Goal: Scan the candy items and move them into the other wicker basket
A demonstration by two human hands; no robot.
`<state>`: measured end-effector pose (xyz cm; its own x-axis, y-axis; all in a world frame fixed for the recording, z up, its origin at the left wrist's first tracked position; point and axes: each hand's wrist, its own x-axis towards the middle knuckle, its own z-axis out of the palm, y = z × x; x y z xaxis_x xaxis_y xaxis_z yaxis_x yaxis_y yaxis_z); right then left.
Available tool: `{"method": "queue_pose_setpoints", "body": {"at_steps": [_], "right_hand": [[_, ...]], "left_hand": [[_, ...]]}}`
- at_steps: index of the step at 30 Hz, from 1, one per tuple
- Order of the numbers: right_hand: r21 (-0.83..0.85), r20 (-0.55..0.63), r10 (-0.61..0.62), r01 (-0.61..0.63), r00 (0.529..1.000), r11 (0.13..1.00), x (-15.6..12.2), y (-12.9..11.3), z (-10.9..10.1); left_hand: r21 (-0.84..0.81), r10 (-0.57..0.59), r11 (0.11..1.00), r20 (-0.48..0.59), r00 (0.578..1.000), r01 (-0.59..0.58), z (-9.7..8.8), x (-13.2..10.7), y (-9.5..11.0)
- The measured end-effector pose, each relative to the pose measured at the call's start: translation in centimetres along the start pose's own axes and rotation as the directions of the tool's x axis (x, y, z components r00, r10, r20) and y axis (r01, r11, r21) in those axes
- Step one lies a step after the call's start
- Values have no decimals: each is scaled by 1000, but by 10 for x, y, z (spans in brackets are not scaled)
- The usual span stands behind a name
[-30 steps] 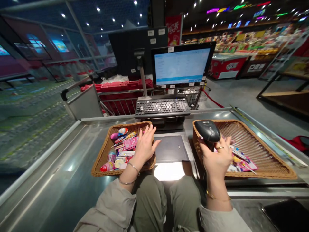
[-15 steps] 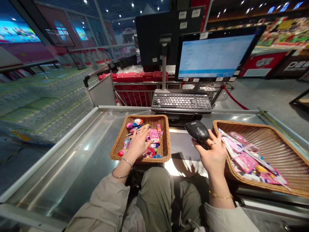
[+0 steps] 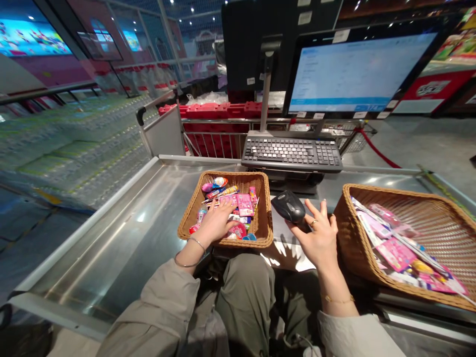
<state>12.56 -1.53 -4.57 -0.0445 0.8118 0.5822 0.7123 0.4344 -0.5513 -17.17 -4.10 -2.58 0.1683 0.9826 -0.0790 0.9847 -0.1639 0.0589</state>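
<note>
- Left hand (image 3: pixel 215 224): palm down inside the left basket (image 3: pixel 266 210), at its near edge. Fingers are bent over the sweets (image 3: pixel 243 204) and rest on the pink packs. The palm hides whether any pack is actually gripped, so this cannot be told.
- Two thin bangles (image 3: pixel 191 246) sit on the left wrist, which crosses the basket's near rim.
- Sweets: a loose heap of small wrapped items (pink, blue, red and yellow) fills most of the left basket's floor.
- Right hand (image 3: pixel 318 238): raised between the two baskets, back toward the camera. Fingers are spread and nearly straight, with a ring (image 3: pixel 314 222) on one. The hand has hold of the scanner (image 3: pixel 288 206) low down, where thumb and palm meet its handle.
- Scanner: dark, its head pointing left and away, just beside the left basket's right rim and in front of the keyboard (image 3: pixel 292 150). Whether it touches the counter (image 3: pixel 141 233) cannot be told.
- Right basket (image 3: pixel 390 191): stands to the right of the right hand, close to the wrist. Flat pink packs (image 3: pixel 396 253) lie along its near side.
- Both baskets stand on the steel counter, well apart, with the person's knees below the gap.
- Behind the keyboard a lit screen (image 3: pixel 357 72) faces the person. A trolley (image 3: pixel 208 141) stands against the counter's far edge.
</note>
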Motion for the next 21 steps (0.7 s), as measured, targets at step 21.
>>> {"method": "queue_pose_setpoints", "body": {"at_steps": [21], "right_hand": [[-7, 170, -126, 129, 977, 992, -3, -3, 16]], "left_hand": [[65, 153, 984, 157, 976, -165, 28, 23, -15]]}}
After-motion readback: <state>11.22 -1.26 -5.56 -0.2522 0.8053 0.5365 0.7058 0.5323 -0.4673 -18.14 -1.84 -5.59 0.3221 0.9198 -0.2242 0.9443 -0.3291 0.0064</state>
